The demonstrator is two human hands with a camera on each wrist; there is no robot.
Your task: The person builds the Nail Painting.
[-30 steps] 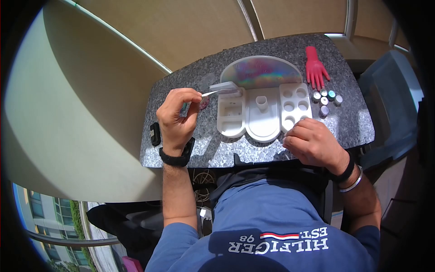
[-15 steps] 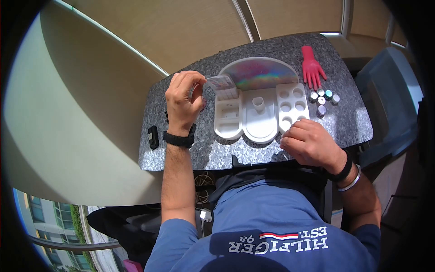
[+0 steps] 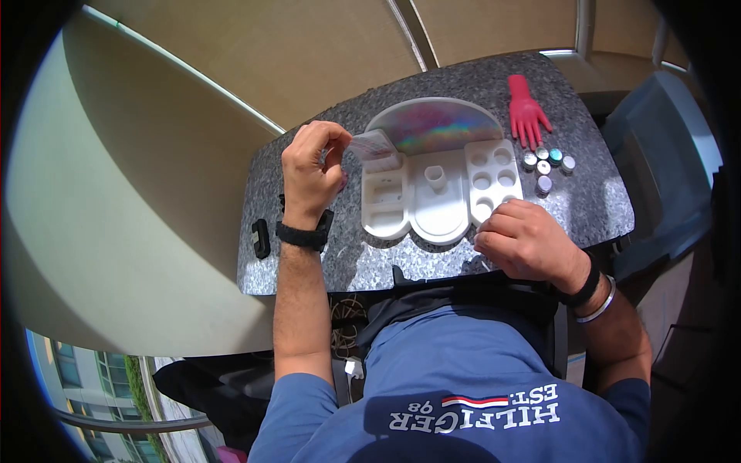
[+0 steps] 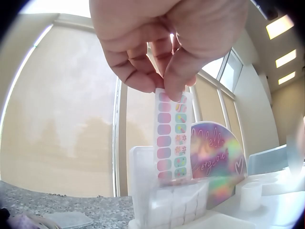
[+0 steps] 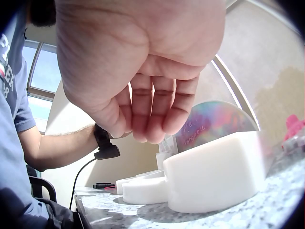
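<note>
My left hand [image 3: 312, 170] pinches the top end of a nail sticker sheet [image 4: 172, 138] between thumb and fingers. The sheet hangs upright, with two columns of pastel stickers, pink and flowered. Its lower end overlaps a clear upright holder [image 4: 143, 176] with pale rectangles at the front. This holder rises at the back left of a white organizer [image 3: 440, 228]. Near the organizer's front right corner, my right hand [image 3: 525, 243] hangs with loosely curled fingers and nothing in them; the right wrist view shows its fingertips [image 5: 155, 136] above the organizer.
An iridescent half-round panel [image 3: 436, 123] with lettering stands behind the organizer. Several small jars [image 3: 544, 184] and a pink model hand [image 3: 527, 112] lie to the right on the speckled table [image 3: 347, 262]. A black object [image 3: 261, 238] sits at the left edge.
My left hand has moved away from my body and turned, bringing the sheet from nearly edge-on to facing me, over the holder. The right hand stays at the organizer's corner.
</note>
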